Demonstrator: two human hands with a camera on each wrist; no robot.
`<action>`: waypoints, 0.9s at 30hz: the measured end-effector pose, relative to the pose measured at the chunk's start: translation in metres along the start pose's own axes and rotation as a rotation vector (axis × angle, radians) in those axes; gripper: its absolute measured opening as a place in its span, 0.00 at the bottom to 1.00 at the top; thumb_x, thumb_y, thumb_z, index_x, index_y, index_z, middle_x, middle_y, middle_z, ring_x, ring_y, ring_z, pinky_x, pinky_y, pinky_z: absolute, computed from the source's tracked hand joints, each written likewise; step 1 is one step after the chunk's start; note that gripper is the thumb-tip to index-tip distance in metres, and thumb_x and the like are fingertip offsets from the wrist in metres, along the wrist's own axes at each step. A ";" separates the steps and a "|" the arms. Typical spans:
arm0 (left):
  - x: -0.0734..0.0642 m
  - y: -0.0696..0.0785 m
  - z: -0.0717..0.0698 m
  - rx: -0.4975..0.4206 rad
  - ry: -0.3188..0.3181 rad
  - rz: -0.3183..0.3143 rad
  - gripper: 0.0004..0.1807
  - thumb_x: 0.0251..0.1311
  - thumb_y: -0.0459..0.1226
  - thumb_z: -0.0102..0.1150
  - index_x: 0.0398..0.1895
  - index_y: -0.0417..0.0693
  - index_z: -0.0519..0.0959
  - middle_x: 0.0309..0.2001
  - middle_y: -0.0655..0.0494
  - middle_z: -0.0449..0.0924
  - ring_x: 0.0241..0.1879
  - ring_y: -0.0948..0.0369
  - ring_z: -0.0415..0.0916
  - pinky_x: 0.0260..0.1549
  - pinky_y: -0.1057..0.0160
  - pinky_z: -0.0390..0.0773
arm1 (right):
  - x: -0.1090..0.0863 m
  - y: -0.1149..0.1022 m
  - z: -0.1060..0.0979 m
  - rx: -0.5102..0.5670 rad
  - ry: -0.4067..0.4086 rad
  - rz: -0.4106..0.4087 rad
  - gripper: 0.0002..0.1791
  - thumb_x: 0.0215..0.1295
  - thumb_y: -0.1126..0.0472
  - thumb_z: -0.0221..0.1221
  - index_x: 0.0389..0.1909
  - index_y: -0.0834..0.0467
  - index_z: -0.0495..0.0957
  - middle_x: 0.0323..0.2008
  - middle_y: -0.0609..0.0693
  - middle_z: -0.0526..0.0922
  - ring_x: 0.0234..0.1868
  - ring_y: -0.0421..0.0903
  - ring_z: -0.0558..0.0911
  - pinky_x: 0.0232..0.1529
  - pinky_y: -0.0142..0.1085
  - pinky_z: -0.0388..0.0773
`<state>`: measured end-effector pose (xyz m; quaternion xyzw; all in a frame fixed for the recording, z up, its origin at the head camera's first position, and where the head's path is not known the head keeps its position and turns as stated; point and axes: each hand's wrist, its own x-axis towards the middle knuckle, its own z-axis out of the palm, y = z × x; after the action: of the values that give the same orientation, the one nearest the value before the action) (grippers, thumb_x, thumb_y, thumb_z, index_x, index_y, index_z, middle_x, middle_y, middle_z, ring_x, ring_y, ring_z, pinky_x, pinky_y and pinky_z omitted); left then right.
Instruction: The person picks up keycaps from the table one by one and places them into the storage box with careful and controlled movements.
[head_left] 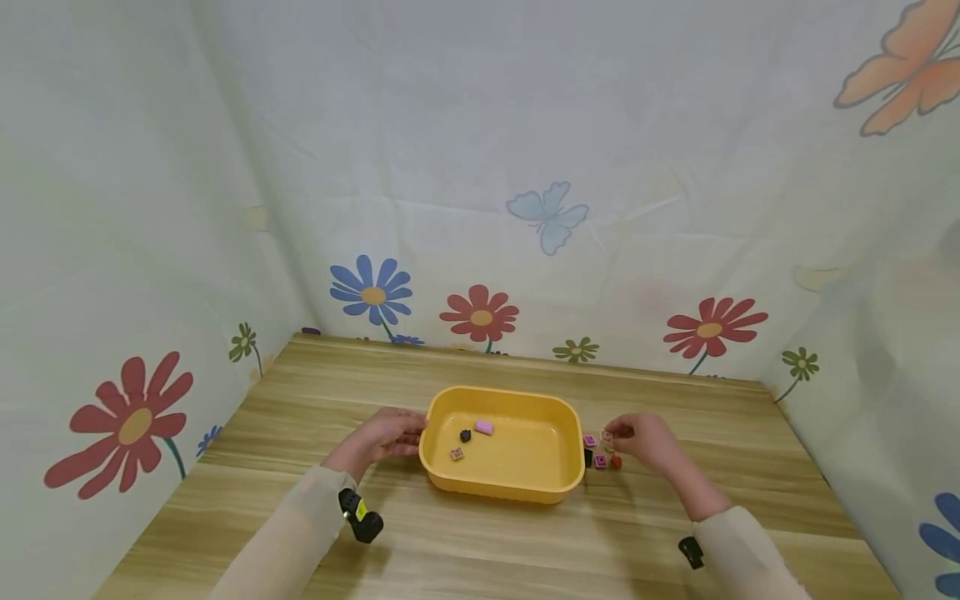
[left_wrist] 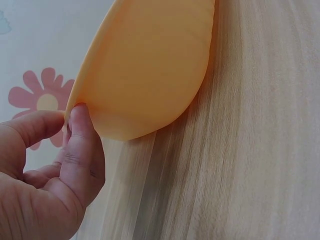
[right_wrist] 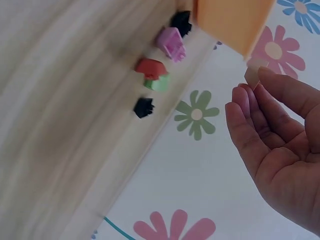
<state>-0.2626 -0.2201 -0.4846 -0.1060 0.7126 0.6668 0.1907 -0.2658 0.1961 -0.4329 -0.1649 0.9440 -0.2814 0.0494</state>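
A shallow yellow tray with rounded corners (head_left: 498, 487) sits on a wood-grain table (head_left: 337, 375), just below the centre of the head camera's frame. A person's left hand (head_left: 386, 435), at the tray's left end, pinches its rim between thumb and fingers; the left wrist view shows this grip at the left of the frame.

The right hand (head_left: 648, 442), to the right of the tray, pinches a small beige block (right_wrist: 252, 75) between thumb and fingertips, seen at the right of the right wrist view.

Inside the left half of the tray lie a small pink block (head_left: 484, 427), a little black piece (head_left: 466, 436) and a small tan square piece (head_left: 457, 454). On the table between the tray's right end and the right hand is a loose cluster: two magenta square pieces (head_left: 601, 461), a black block (head_left: 588, 458) and a rounded red piece (head_left: 616, 462).

Both forearms wear pale sleeves (head_left: 281, 533). Behind, a white cloth (head_left: 420, 125) printed with flowers and butterflies fills the upper frame.
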 end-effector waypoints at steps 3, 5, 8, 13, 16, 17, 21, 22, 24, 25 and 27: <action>0.000 0.000 0.000 0.005 0.002 -0.007 0.24 0.74 0.33 0.52 0.68 0.26 0.69 0.33 0.56 0.83 0.31 0.65 0.80 0.31 0.71 0.86 | 0.004 -0.003 -0.005 -0.005 -0.009 0.005 0.09 0.67 0.66 0.64 0.44 0.68 0.85 0.38 0.59 0.88 0.38 0.49 0.84 0.41 0.42 0.86; 0.000 0.001 0.000 0.008 0.005 -0.012 0.25 0.74 0.33 0.52 0.68 0.26 0.69 0.34 0.56 0.83 0.31 0.65 0.80 0.31 0.71 0.86 | 0.006 -0.006 -0.008 0.006 -0.023 0.019 0.10 0.69 0.66 0.63 0.45 0.68 0.84 0.38 0.59 0.87 0.37 0.49 0.84 0.40 0.41 0.86; -0.001 0.002 0.000 0.008 0.012 -0.024 0.25 0.74 0.34 0.52 0.69 0.27 0.68 0.35 0.55 0.83 0.32 0.65 0.80 0.31 0.71 0.86 | 0.011 -0.012 -0.013 0.013 -0.039 0.027 0.11 0.70 0.64 0.63 0.47 0.68 0.84 0.39 0.59 0.87 0.37 0.49 0.84 0.40 0.41 0.87; -0.001 0.002 0.000 0.009 0.007 -0.025 0.25 0.74 0.34 0.53 0.69 0.28 0.69 0.36 0.54 0.84 0.32 0.65 0.80 0.31 0.71 0.86 | 0.018 -0.022 -0.019 -0.014 -0.048 -0.003 0.12 0.70 0.63 0.62 0.47 0.67 0.84 0.41 0.60 0.87 0.40 0.49 0.83 0.46 0.46 0.87; -0.001 0.002 0.000 0.013 0.004 -0.020 0.25 0.74 0.34 0.52 0.69 0.28 0.69 0.36 0.54 0.84 0.32 0.65 0.80 0.31 0.71 0.86 | 0.022 -0.028 -0.022 -0.013 -0.049 -0.028 0.12 0.70 0.63 0.62 0.48 0.68 0.84 0.41 0.60 0.87 0.41 0.50 0.83 0.47 0.47 0.87; -0.001 0.002 0.000 0.012 0.006 -0.021 0.25 0.74 0.34 0.53 0.69 0.28 0.69 0.36 0.54 0.84 0.31 0.65 0.80 0.31 0.71 0.86 | 0.024 -0.030 -0.022 -0.013 -0.048 -0.036 0.12 0.70 0.63 0.62 0.48 0.68 0.84 0.41 0.60 0.87 0.41 0.50 0.84 0.47 0.47 0.87; 0.000 0.003 -0.001 0.012 0.013 -0.021 0.25 0.74 0.34 0.52 0.69 0.28 0.69 0.35 0.55 0.83 0.31 0.65 0.80 0.31 0.71 0.86 | 0.031 -0.041 -0.026 -0.022 -0.057 -0.071 0.13 0.71 0.62 0.62 0.49 0.67 0.84 0.42 0.60 0.88 0.41 0.50 0.85 0.48 0.47 0.88; 0.000 0.003 -0.001 0.013 0.014 -0.021 0.25 0.74 0.34 0.52 0.69 0.28 0.69 0.35 0.55 0.83 0.31 0.65 0.80 0.31 0.71 0.86 | 0.034 -0.043 -0.026 -0.024 -0.059 -0.073 0.13 0.71 0.62 0.62 0.49 0.67 0.84 0.42 0.60 0.88 0.41 0.49 0.85 0.48 0.46 0.88; 0.000 0.002 -0.001 0.015 0.016 -0.023 0.24 0.74 0.34 0.52 0.69 0.28 0.70 0.35 0.55 0.83 0.30 0.66 0.80 0.31 0.71 0.86 | 0.038 -0.049 -0.027 -0.022 -0.069 -0.084 0.13 0.71 0.62 0.62 0.50 0.67 0.84 0.43 0.60 0.88 0.42 0.49 0.85 0.48 0.46 0.88; 0.000 0.002 -0.001 0.016 0.014 -0.021 0.25 0.74 0.34 0.52 0.69 0.28 0.70 0.35 0.55 0.83 0.30 0.66 0.80 0.31 0.71 0.86 | 0.039 -0.051 -0.028 -0.023 -0.071 -0.090 0.13 0.71 0.62 0.62 0.50 0.67 0.84 0.43 0.60 0.88 0.42 0.49 0.85 0.48 0.46 0.88; 0.000 0.001 -0.001 0.017 0.015 -0.019 0.25 0.74 0.34 0.53 0.68 0.28 0.70 0.35 0.55 0.83 0.30 0.66 0.80 0.31 0.71 0.86 | 0.042 -0.057 -0.029 -0.026 -0.073 -0.097 0.13 0.71 0.62 0.62 0.50 0.66 0.85 0.43 0.59 0.88 0.42 0.48 0.85 0.48 0.45 0.87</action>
<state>-0.2631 -0.2211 -0.4838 -0.1163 0.7184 0.6582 0.1927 -0.2948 0.1514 -0.3777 -0.2211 0.9361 -0.2647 0.0682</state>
